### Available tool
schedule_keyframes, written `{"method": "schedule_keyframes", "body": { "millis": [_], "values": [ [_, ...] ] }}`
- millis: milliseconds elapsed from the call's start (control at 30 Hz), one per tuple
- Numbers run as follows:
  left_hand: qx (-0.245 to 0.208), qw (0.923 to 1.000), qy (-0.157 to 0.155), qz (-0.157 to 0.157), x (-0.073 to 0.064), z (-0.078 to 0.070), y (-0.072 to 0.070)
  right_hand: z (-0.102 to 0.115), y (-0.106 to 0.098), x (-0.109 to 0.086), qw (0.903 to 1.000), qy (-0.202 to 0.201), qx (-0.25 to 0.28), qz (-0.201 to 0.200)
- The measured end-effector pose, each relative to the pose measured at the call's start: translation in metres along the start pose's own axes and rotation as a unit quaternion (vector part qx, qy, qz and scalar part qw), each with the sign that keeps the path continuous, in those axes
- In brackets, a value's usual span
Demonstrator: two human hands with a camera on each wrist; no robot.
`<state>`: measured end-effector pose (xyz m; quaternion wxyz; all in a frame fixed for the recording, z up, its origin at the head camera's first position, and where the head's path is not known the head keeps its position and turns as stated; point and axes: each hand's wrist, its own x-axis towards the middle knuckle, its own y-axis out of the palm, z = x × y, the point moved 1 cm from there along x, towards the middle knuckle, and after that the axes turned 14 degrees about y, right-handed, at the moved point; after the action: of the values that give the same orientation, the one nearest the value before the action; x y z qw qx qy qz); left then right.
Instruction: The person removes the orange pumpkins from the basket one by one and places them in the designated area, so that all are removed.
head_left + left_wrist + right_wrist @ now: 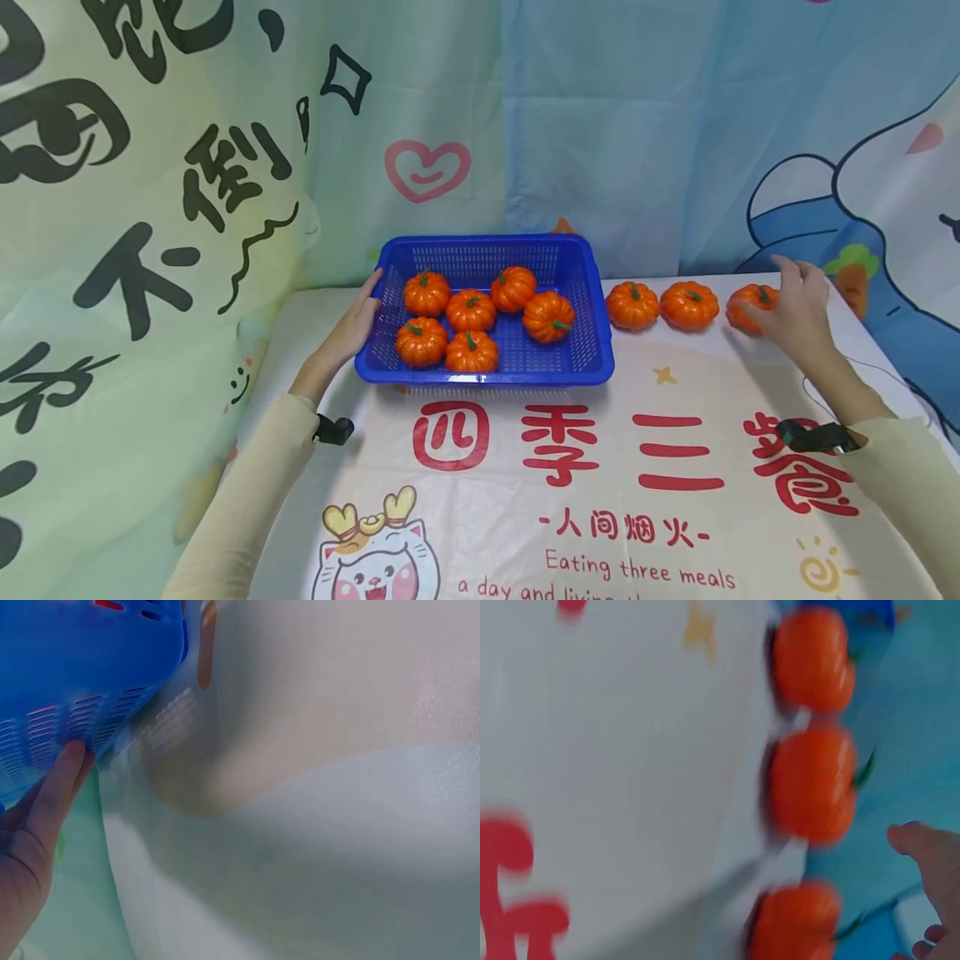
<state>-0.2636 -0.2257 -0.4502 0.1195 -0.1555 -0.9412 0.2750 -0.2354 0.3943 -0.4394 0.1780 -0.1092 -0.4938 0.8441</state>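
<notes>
A blue plastic basket stands on the table with several small orange pumpkins in it. My left hand touches the basket's left side; in the left wrist view its extended fingers lie against the slotted wall. To the right of the basket, three more pumpkins with green stems form a row: one beside the basket, a middle one and an outer one. My right hand is at the outer pumpkin, overlapping its right side in the head view, with thumb and fingers spread apart.
A printed cloth with red characters and a cartoon cat covers the table. Behind it hangs a patterned curtain, close to the basket and the row. A thin cable lies at the table's right side.
</notes>
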Motion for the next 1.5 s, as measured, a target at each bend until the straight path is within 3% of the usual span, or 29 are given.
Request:
{"method": "schedule_keyframes", "body": {
  "millis": [100,233,433,667,800,867,933,1033,1300,1500],
  "values": [
    [0.001,1.0000,0.004,-0.002,0.000,-0.001,-0.001,0.030,0.001,-0.017,0.9976,-0.065,0.019,-0.014],
    [0.002,1.0000,0.004,-0.004,0.000,-0.002,-0.001,0.064,0.005,-0.038,0.9914,-0.124,0.037,0.015],
    [0.002,1.0000,0.001,-0.001,-0.001,-0.002,0.000,0.092,0.012,-0.060,0.9845,-0.151,0.038,0.082],
    [-0.010,0.9999,-0.002,0.004,0.000,-0.001,-0.001,0.108,0.017,-0.078,0.9775,-0.168,0.028,0.125],
    [-0.021,0.9996,-0.010,0.013,-0.003,-0.020,-0.003,0.120,0.020,-0.090,0.9705,-0.194,0.029,0.140],
    [-0.022,0.9997,-0.008,0.010,-0.003,-0.020,-0.003,0.129,0.023,-0.096,0.9654,-0.213,0.033,0.147],
    [-0.016,0.9999,-0.002,0.003,-0.003,-0.018,-0.003,0.136,0.027,-0.102,0.9596,-0.233,0.036,0.154],
    [-0.008,0.9999,0.006,-0.006,0.000,-0.002,-0.001,0.148,0.035,-0.108,0.9478,-0.258,0.050,0.180],
    [-0.003,1.0000,0.001,-0.001,0.001,-0.002,-0.001,0.184,0.054,-0.120,0.9160,-0.289,0.031,0.276],
    [0.000,1.0000,-0.006,0.000,0.000,-0.002,-0.001,0.218,0.076,-0.120,0.8745,-0.297,-0.006,0.384]
  ]
}}
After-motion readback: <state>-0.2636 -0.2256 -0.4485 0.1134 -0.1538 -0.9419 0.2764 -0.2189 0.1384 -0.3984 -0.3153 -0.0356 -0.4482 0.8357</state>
